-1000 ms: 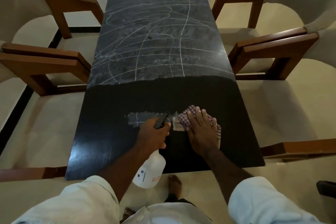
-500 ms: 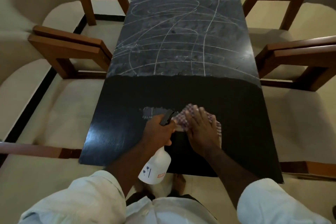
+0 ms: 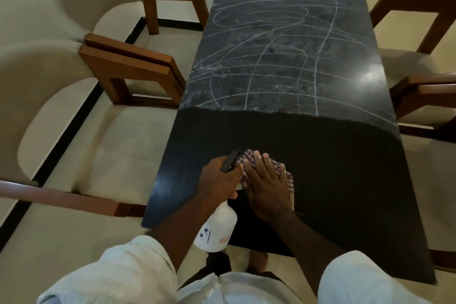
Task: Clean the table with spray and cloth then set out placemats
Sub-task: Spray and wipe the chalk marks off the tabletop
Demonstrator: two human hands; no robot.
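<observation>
Head view: cloth [image 3: 288, 180] under right hand [image 3: 265, 187], beside left hand [image 3: 219, 177] gripping bottle [image 3: 217, 227].

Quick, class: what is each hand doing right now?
Left hand: grips the spray bottle.
Right hand: open, pressing flat on the cloth.

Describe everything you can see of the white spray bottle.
The white plastic spray bottle has a rounded, translucent-looking body with small blue marks and a red-edged label, and a black trigger head. The left hand grips its neck. It is tilted: the nozzle points forward over the black table, close beside the checked cloth, while the body hangs over the table's near edge.
</observation>
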